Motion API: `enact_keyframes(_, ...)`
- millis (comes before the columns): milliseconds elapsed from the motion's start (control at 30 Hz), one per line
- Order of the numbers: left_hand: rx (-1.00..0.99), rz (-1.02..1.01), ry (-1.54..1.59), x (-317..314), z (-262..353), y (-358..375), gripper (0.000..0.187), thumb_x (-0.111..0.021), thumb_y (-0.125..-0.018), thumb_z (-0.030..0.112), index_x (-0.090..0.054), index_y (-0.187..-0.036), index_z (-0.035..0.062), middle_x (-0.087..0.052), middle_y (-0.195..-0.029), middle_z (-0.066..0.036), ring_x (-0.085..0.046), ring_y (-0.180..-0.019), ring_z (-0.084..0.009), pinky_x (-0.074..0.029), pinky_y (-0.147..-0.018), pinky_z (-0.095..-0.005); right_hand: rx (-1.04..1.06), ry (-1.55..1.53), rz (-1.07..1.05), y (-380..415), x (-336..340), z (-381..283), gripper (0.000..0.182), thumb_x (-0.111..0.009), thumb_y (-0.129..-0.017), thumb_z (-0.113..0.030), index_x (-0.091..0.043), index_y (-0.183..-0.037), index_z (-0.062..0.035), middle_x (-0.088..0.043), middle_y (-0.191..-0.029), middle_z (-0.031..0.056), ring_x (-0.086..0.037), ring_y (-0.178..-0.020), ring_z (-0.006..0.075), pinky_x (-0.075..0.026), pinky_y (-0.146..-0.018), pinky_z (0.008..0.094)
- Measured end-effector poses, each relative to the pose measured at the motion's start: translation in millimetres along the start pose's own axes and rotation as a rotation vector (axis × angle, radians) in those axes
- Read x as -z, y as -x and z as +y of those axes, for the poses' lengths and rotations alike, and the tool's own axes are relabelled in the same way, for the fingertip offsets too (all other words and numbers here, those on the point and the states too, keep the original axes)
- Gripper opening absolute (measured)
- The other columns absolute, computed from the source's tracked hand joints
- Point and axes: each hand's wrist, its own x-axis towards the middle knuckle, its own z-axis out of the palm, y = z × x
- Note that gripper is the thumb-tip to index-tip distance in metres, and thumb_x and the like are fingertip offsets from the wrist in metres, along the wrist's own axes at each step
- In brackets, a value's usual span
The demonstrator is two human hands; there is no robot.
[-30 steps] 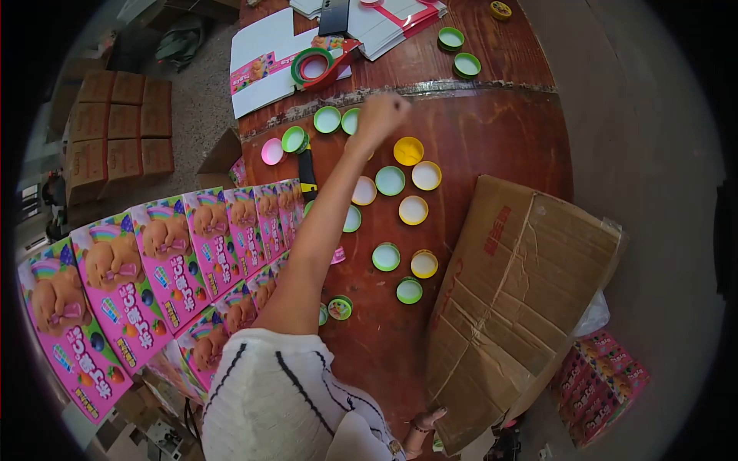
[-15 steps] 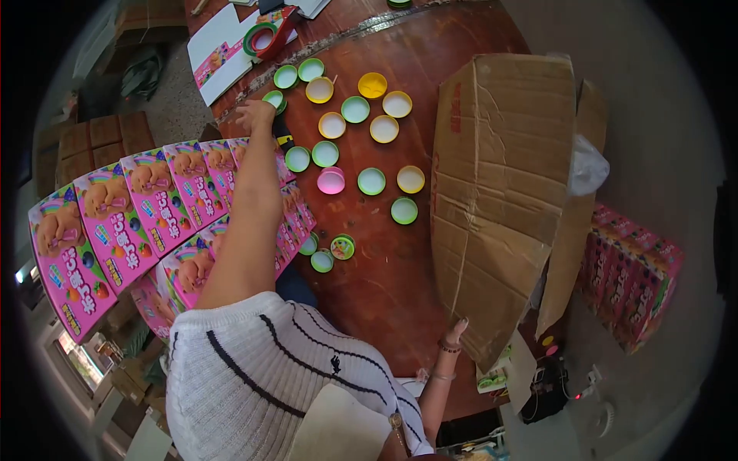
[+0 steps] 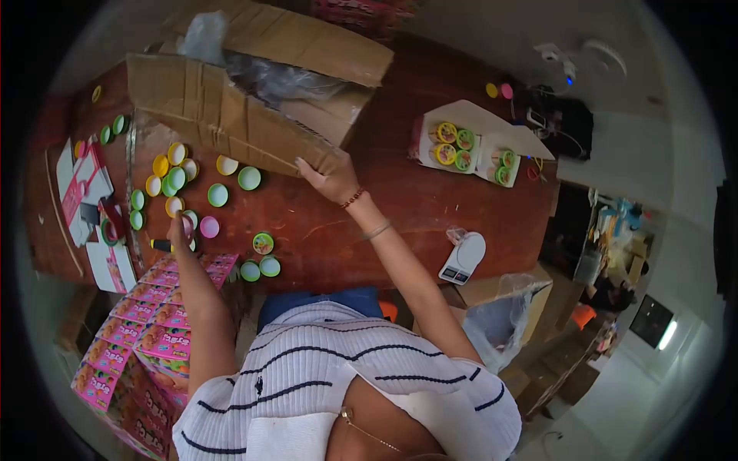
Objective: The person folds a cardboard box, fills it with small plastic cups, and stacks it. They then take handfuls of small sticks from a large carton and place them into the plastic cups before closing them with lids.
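Note:
My right hand [image 3: 332,180] is closed on the lower edge of a large brown cardboard box [image 3: 207,107], thumb against its outer side. The box lies tilted on the table, with clear plastic wrap [image 3: 284,81] in its opening. My left hand [image 3: 181,230] is low among small round lids or cups at the left; its fingers are too foreshortened to tell their grip. Nearest to it are a yellow cup [image 3: 174,206] and a pink cup [image 3: 209,227]. Several green cups [image 3: 217,195] and yellow cups [image 3: 160,164] with pale insides lie around, some overlapping.
Pink printed boxes [image 3: 123,332] are stacked at the lower left. Tape [image 3: 112,230] and flat printed card [image 3: 109,266] lie at the far left. Two filled green-and-yellow tub groups sit in an open carton [image 3: 480,146]. A white scale [image 3: 463,257] stands near the right front edge.
My view has swung to the right, bringing the scale and open carton into sight. My left hand has come from the far green cups to the cups nearer the pink one. My right hand stays at the box.

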Motion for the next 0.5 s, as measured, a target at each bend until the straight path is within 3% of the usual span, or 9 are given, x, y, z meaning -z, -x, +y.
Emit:
enact_keyframes(67,-0.232,0.062,-0.752,-27,-42,-53,0.064,-0.079,-0.072,0.052,-0.068,-0.114,0.0057,-0.070,-0.105,-0.016,-0.066,-0.099,-0.0299,-0.045,-0.100,-0.0434,-0.124,-0.119,0.120,9,-1,-7,0.037,-0.073,-0.088,-0.011,-0.060,-0.119,0.0036,-0.062,-0.118,0.0203,-0.064,-0.102,0.0364,-0.053,-0.090,0.0391)
enact_keyframes(167,-0.272,0.156,-0.739,-58,-58,40,0.065,-0.078,-0.070,0.055,-0.070,-0.113,0.0067,-0.070,-0.109,-0.017,-0.067,-0.102,-0.0315,-0.048,-0.098,-0.0446,-0.040,0.075,0.185,45,25,-24,0.050,-0.071,-0.091,-0.011,-0.052,-0.136,0.0010,-0.054,-0.133,0.0205,-0.060,-0.115,0.0343,-0.050,-0.098,0.0396)
enact_keyframes(333,-0.310,0.212,-0.825,-80,-50,128,0.068,-0.078,-0.066,0.059,-0.074,-0.112,0.0083,-0.072,-0.115,-0.018,-0.069,-0.108,-0.0342,-0.053,-0.095,-0.0466,-0.538,0.130,0.146,202,66,-4,0.037,-0.066,-0.093,-0.011,-0.058,-0.128,-0.0014,-0.060,-0.120,0.0187,-0.068,-0.097,0.0297,-0.054,-0.087,0.0392)
enact_keyframes(400,-0.278,0.183,-0.849,-84,-34,145,0.069,-0.078,-0.065,0.061,-0.076,-0.111,0.0089,-0.072,-0.118,-0.018,-0.070,-0.110,-0.0353,-0.055,-0.094,-0.0474,-0.646,0.299,0.043,283,86,9,0.035,-0.067,-0.093,-0.013,-0.060,-0.125,-0.0003,-0.063,-0.118,0.0224,-0.066,-0.098,0.0369,-0.054,-0.086,0.0423)
enact_keyframes(433,-0.272,0.057,-0.799,-85,-42,119,0.067,-0.078,-0.067,0.059,-0.075,-0.112,0.0091,-0.072,-0.117,-0.019,-0.069,-0.110,-0.0364,-0.054,-0.095,-0.0471,-0.785,0.332,-0.093,323,98,14,0.035,-0.064,-0.094,-0.016,-0.059,-0.125,0.0007,-0.062,-0.120,0.0259,-0.063,-0.107,0.0437,-0.053,-0.089,0.0470)
enact_keyframes(467,-0.259,-0.067,-0.743,-86,-49,93,0.065,-0.078,-0.069,0.058,-0.074,-0.113,0.0094,-0.072,-0.115,-0.020,-0.068,-0.110,-0.0375,-0.052,-0.096,-0.0468,-0.768,0.439,-0.179,372,107,27,0.034,-0.065,-0.094,-0.019,-0.061,-0.121,0.0002,-0.063,-0.118,0.0272,-0.063,-0.106,0.0455,-0.053,-0.089,0.0487)
enact_keyframes(500,-0.323,-0.110,-0.606,-99,-87,8,0.065,-0.077,-0.071,0.060,-0.073,-0.114,0.0116,-0.072,-0.114,-0.019,-0.068,-0.109,-0.0378,-0.050,-0.099,-0.0450,-0.933,0.427,-0.244,406,114,27,0.028,-0.068,-0.092,-0.020,-0.066,-0.112,0.0004,-0.068,-0.110,0.0240,-0.067,-0.102,0.0406,-0.054,-0.088,0.0456)
